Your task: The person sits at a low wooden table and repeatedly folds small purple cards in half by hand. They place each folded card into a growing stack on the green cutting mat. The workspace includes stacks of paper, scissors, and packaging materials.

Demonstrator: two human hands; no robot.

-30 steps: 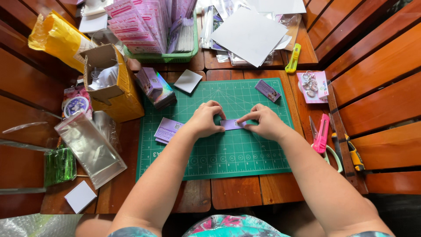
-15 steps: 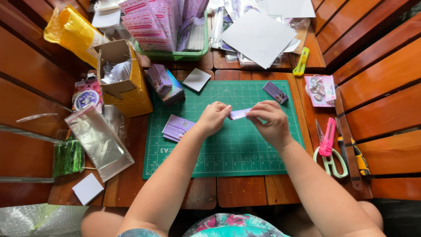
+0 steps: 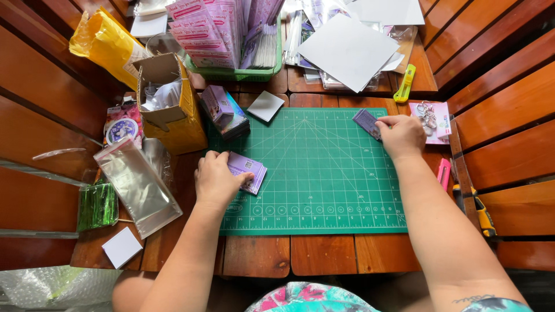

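While left hand (image 3: 215, 180) presses cards (image 3: 247, 171), right hand (image 3: 403, 136) pinches card (image 3: 366, 122)

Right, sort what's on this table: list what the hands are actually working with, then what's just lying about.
In hand:
left hand on the purple card stack
right hand on the small purple packet
green cutting mat under both

Lying about:
yellow cardboard box
clear plastic bags
green basket
yellow cutter
grey paper sheet
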